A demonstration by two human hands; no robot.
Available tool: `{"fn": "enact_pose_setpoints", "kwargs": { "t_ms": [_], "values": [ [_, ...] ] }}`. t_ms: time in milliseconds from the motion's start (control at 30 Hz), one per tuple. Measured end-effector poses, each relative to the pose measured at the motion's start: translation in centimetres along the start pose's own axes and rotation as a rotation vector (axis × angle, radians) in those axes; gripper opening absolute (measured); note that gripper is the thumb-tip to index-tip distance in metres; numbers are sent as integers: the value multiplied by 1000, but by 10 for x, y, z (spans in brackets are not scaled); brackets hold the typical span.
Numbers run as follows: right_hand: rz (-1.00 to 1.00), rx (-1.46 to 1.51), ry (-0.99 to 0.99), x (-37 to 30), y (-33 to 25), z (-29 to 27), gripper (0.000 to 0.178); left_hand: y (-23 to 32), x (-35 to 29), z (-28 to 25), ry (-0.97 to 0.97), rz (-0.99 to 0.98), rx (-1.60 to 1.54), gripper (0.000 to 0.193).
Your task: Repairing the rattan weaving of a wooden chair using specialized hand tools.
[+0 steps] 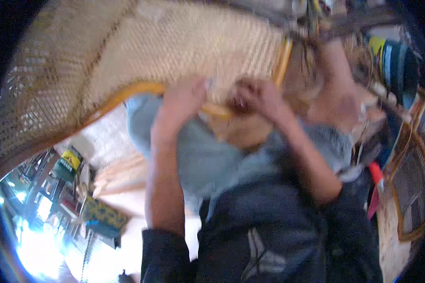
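A large woven cane panel (189, 42) in a curved orange-brown wooden frame (144, 88) lies across my lap. My left hand (185, 98) is at the frame's near edge with its fingers curled in; a small pale spot shows by the fingertips, too blurred to name. Close beside it on the right, my right hand (259, 96) has its fingers bunched together over the weave near the frame's corner. Motion blur hides what either hand pinches. Below the hands, a short stretch of the frame shows between them.
My bent bare leg (337, 89) is right of the panel. Beyond it stands a dark green tin (395, 66). A second framed mesh piece (411, 188) leans at the far right. To the left are a green-and-yellow container (67, 165) and a patterned box (104, 217).
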State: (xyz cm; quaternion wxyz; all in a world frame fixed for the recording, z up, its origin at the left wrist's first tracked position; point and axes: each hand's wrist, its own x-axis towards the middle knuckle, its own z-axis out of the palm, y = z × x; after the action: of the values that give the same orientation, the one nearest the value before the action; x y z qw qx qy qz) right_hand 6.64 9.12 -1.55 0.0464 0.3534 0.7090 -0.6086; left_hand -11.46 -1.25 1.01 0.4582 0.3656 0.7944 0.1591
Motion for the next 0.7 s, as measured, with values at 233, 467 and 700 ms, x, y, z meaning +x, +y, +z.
{"fn": "enact_pose_setpoints", "kwargs": {
  "t_ms": [233,467,700],
  "values": [
    [-84,-121,83,6,-4,15,25,-5,-2,-12,-117,43,166,26],
    [-36,-295,137,8,-6,15,32,15,15,-9,-148,113,458,27],
    [-56,-384,143,13,-3,19,30,29,14,-5,-135,72,717,23]
  ]
}}
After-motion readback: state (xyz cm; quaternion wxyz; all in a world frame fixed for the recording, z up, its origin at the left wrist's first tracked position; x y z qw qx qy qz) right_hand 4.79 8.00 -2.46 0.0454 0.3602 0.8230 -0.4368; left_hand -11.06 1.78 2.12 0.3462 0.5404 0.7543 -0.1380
